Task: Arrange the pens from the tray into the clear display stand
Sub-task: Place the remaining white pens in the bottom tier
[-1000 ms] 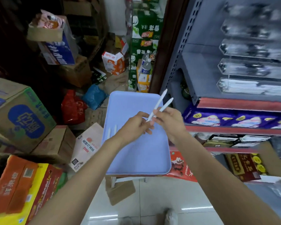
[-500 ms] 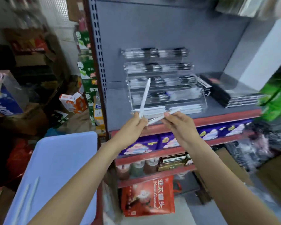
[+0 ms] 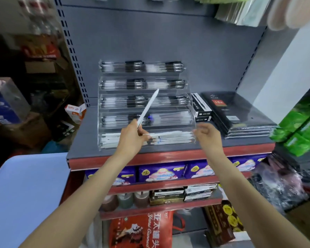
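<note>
We have our left hand [image 3: 131, 138] at the centre of the frame, its grip pinched round the lower end of a slim white plastic pen [image 3: 148, 108], and the pen's long axis runs slantwise, up and to the right, its tip crossing in front of the middle tiers of the clear acrylic tiered display stand [image 3: 145, 104] on the grey shop shelf [image 3: 240, 143]. Our right hand [image 3: 207, 134] sits just right of centre at the stand's lower right corner, fingers loosely curled and blurred, holding nothing that we can make out. Here is what the next move turns on, by our reckoning: the bottom tier's white pens [image 3: 170, 136] lie flat, left to right, directly beyond and just beside the left hand, while our pen stands steeply across that line, so it wants swinging down to level before it drops in. The left hand is the nearer and already carries it. The pale blue plastic tray [image 3: 25, 194] fills the lower left of the frame, well apart from the stand; whether it holds more pens we cannot tell.
</note>
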